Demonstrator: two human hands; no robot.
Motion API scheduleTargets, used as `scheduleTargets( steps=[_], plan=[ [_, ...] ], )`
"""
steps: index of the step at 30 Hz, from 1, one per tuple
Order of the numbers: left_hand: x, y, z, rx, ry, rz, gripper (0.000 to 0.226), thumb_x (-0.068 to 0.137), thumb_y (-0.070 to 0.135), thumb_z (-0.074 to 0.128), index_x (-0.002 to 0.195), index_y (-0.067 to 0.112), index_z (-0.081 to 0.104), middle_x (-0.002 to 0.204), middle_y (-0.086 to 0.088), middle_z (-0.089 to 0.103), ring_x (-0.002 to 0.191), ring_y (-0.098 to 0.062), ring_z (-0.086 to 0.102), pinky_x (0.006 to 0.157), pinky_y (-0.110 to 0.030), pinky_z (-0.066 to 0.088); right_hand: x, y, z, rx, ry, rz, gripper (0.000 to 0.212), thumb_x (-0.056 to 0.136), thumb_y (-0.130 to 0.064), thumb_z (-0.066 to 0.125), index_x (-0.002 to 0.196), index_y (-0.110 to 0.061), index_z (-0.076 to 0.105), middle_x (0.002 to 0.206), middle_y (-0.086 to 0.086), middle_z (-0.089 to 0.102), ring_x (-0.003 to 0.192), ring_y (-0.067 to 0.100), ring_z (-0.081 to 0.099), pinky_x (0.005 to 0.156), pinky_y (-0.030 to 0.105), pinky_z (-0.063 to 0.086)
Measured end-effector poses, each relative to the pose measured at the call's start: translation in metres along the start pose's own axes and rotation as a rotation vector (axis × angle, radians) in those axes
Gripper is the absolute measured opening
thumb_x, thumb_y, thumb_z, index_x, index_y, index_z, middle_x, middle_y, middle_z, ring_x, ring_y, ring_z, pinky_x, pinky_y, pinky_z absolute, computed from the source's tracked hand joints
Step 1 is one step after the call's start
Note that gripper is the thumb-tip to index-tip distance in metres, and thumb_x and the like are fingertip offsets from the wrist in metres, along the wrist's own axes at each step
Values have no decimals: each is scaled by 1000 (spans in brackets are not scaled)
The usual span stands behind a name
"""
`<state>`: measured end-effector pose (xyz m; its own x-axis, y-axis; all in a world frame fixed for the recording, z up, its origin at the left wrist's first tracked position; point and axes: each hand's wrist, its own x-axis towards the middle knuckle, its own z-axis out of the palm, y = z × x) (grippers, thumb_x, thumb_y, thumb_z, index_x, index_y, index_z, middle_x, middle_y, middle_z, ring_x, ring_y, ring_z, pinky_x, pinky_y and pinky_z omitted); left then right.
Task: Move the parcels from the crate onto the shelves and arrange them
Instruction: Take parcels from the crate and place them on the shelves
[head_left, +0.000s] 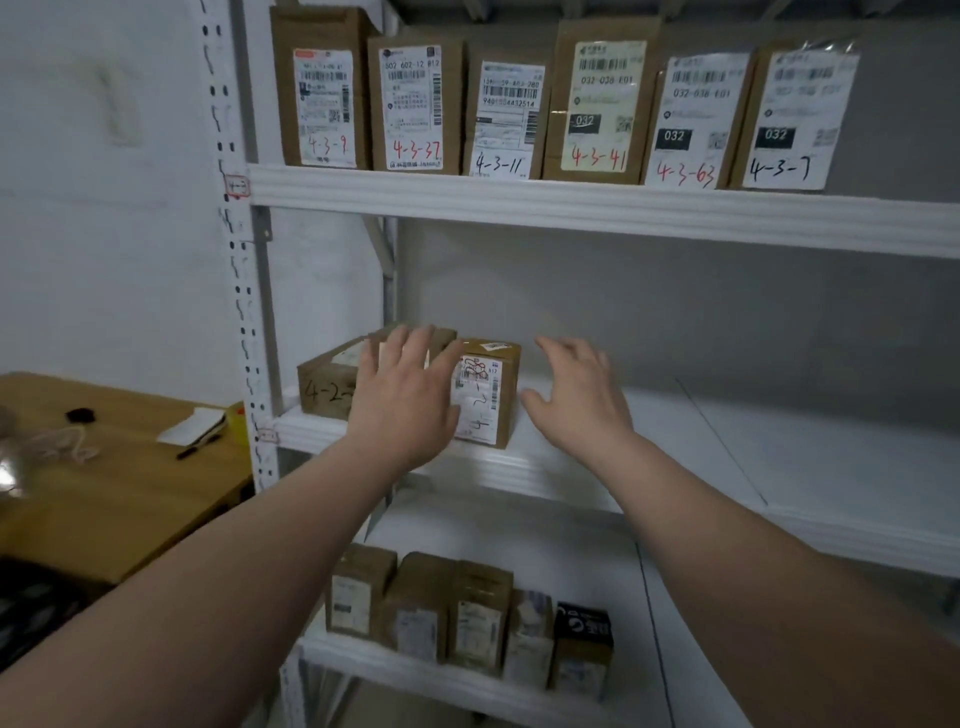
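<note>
Two parcels at mid shelf (571, 483) front edge: 4-2 box (324, 389), labelled box (488, 400); open room toward 3 o'clock. L hand (402, 400) over both, R hand (576, 400) beside; fingers apart.

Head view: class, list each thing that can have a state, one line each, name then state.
Labelled parcel, upright on the middle shelf.
Plain parcel, lying flat, left of it.
Left hand, open, fingers spread, in front of those two.
Right hand, open, holding nothing, apart from them.
Top-shelf parcels, six upright, labels forward.
Bottom-shelf parcels, five upright in a row.
</note>
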<state>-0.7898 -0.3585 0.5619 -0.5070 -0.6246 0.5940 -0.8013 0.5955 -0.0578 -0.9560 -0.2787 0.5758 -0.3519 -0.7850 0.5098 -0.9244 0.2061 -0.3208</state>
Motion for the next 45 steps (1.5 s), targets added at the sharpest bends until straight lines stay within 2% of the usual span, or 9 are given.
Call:
scheduleTargets(
  steps=[4,10,18,25,33,40,45],
  plan=[
    [-46,6,-10,54,-86,-87,72,95,48,49,154,32,11,163,-7,7,150,-30,5,120,-57,6,-31,-8,1,-18,-49,-89,60,93,-32,57,148,-24,36,146,9,39,133,30,33,109,39,31],
    [-95,-3,-38,100,-134,-164,75,95,48,49,155,33,6,163,-4,3,150,-29,0,119,-57,3,-69,-39,5,-61,-126,-204,69,95,-40,54,155,-27,23,159,8,22,145,29,18,120,46,17],
    [-172,-33,-58,149,-194,-258,77,96,51,45,156,29,2,164,-8,0,150,-31,-1,119,-56,5,-127,-89,19,-43,-207,-284,69,97,-35,53,155,-29,17,161,8,13,149,27,6,123,49,5],
    [-290,-98,-100,216,-256,-433,78,96,50,45,156,27,1,163,-8,-2,150,-32,-2,119,-57,5,-199,-188,43,-19,-281,-404,71,98,-43,49,156,-28,12,163,9,9,150,29,3,122,49,5],
    [-457,-164,-167,283,-328,-648,79,95,49,47,156,27,2,163,-7,-1,150,-32,-3,119,-55,4,-333,-308,73,17,-458,-556,71,100,-44,45,157,-30,7,164,9,3,151,30,-2,122,50,2],
    [-588,-182,-197,306,-496,-793,77,97,50,44,156,27,1,163,-9,-6,150,-33,-5,118,-54,2,-446,-361,101,7,-612,-663,71,99,-44,45,157,-29,7,163,10,3,150,32,0,122,51,4],
    [-651,-186,-204,319,-584,-905,81,94,54,47,155,30,0,163,-6,-6,149,-35,-2,118,-56,6,-497,-381,120,-14,-696,-739,72,99,-42,47,157,-29,6,163,10,1,150,34,-1,121,50,4]
  ],
)
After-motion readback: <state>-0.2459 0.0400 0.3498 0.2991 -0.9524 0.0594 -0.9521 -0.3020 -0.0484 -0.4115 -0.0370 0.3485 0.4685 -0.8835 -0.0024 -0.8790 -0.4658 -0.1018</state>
